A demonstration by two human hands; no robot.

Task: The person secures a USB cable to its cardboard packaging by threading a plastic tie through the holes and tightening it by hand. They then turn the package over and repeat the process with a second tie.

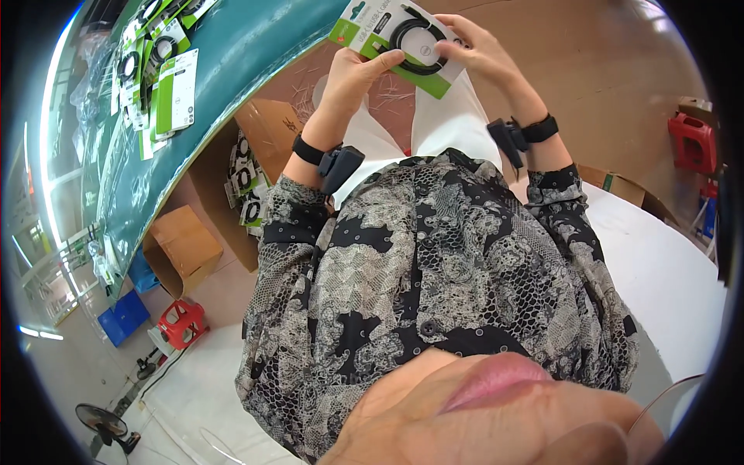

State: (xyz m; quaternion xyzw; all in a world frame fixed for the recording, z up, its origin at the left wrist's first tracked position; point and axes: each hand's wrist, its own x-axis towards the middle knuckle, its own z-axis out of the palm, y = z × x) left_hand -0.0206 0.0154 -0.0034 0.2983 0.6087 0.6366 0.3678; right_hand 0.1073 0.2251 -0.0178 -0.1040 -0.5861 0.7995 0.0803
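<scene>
At the top of the view I hold up a carded cable pack [408, 14], a white and green card with a black cable coiled in a ring on it. My left hand [353, 75] grips its lower left edge, thumb pressed on the front beside the coil. From the other side my right hand [488, 58] takes the right edge, its thumb near the coil and its fingers bent around the card's upper corner. The card tilts, and its top edge runs out of view. Both wrists wear black straps with dark devices.
On the green table [225, 70] at the left lies a pile of similar cable packs [174, 93]. An open carton [208, 167] beside my legs holds more packs. Another brown box [184, 244], a red stool [183, 324], a blue bin [124, 318] and a fan [101, 420] stand farther off.
</scene>
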